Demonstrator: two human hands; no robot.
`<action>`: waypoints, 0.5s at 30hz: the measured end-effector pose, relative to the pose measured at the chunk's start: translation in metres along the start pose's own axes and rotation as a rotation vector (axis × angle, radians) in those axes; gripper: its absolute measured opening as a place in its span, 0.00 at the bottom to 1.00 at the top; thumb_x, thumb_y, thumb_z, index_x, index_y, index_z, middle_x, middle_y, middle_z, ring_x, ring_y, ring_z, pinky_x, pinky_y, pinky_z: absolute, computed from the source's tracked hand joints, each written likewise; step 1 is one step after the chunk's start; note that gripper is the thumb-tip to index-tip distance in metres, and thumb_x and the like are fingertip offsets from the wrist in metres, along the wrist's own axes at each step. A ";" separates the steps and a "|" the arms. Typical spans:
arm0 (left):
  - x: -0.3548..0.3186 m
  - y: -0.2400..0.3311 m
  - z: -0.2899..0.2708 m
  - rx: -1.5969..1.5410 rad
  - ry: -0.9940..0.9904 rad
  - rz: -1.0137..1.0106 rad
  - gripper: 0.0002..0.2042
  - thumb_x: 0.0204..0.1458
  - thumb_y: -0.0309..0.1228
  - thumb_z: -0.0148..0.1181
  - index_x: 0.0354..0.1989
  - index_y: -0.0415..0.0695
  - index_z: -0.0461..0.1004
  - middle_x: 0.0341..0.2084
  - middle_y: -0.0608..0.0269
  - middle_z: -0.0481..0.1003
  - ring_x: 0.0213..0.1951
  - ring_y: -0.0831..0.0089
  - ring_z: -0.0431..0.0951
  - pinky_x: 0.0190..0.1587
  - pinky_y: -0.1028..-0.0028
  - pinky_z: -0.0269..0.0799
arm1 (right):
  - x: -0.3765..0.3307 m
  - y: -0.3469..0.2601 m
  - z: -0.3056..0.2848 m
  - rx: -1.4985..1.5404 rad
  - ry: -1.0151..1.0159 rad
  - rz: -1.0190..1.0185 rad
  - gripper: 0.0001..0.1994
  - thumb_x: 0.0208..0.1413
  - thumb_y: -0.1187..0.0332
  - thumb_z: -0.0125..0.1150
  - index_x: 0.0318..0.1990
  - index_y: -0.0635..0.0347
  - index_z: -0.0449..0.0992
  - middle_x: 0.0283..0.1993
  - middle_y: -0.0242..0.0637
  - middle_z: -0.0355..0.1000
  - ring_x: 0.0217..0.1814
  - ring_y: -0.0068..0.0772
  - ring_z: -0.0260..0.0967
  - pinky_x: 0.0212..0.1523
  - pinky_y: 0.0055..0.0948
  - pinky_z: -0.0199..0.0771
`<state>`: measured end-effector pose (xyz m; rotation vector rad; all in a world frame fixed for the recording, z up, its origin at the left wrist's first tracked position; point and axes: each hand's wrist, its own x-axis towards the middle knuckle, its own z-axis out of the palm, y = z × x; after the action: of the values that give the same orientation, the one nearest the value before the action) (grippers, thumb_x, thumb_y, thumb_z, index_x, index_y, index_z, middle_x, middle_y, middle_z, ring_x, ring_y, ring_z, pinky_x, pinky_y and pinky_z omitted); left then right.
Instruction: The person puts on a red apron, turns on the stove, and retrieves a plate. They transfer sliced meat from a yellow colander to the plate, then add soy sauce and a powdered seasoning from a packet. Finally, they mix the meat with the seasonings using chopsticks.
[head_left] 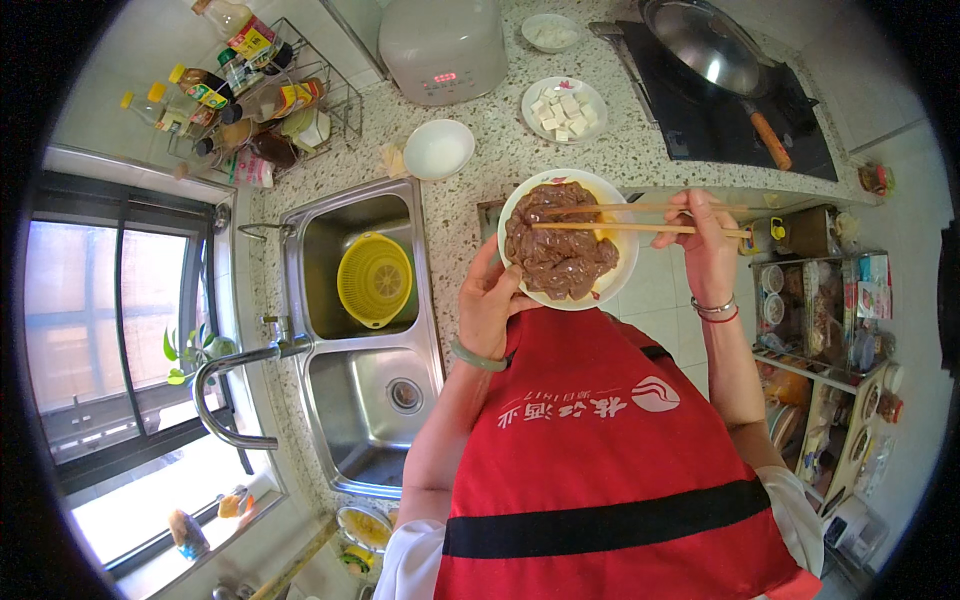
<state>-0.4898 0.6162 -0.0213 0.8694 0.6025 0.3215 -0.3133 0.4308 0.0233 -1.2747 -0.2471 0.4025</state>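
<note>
My left hand (488,297) grips the left rim of a white plate (626,262), holding it up in front of my red apron. Dark brown, glossy pieces of raw meat (562,262), perhaps liver, are heaped on it, with a little yellowish liquid at the edge. My right hand (704,240) is closed around a pair of wooden chopsticks (650,226), whose tips reach left into the meat. A jade-coloured bangle circles my left wrist; thin bands circle the right one.
On the speckled counter stand a white bowl (440,149), a plate of white cubes (565,110), another small bowl (550,34) and a rice cooker (443,50). A yellow basket (375,280) sits in the double sink (436,345). A lidded wok (705,45) rests on the black stove (690,130).
</note>
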 end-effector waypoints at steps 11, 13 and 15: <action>0.005 -0.003 -0.011 -0.090 -0.016 -0.031 0.25 0.56 0.19 0.46 0.63 0.44 0.57 0.49 0.51 0.71 0.45 0.62 0.77 0.39 0.64 0.82 | 0.001 -0.014 -0.034 -0.116 -0.040 -0.011 0.16 0.62 0.60 0.50 0.39 0.68 0.74 0.31 0.39 0.71 0.21 0.28 0.69 0.21 0.26 0.73; 0.005 -0.003 -0.010 -0.074 -0.015 -0.015 0.25 0.55 0.19 0.46 0.63 0.43 0.57 0.49 0.51 0.71 0.45 0.62 0.77 0.39 0.63 0.82 | 0.002 -0.021 -0.035 -0.138 -0.019 -0.020 0.17 0.62 0.59 0.50 0.40 0.68 0.73 0.32 0.40 0.71 0.21 0.27 0.69 0.20 0.26 0.72; 0.005 0.000 -0.006 -0.051 -0.017 -0.004 0.25 0.55 0.18 0.46 0.63 0.43 0.57 0.50 0.51 0.71 0.45 0.62 0.77 0.39 0.63 0.82 | 0.003 -0.014 -0.032 -0.164 -0.014 0.016 0.17 0.62 0.58 0.49 0.41 0.67 0.73 0.34 0.40 0.71 0.21 0.27 0.70 0.21 0.25 0.73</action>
<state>-0.4895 0.6226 -0.0260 0.8209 0.5782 0.3246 -0.2956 0.4009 0.0273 -1.4355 -0.2866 0.4117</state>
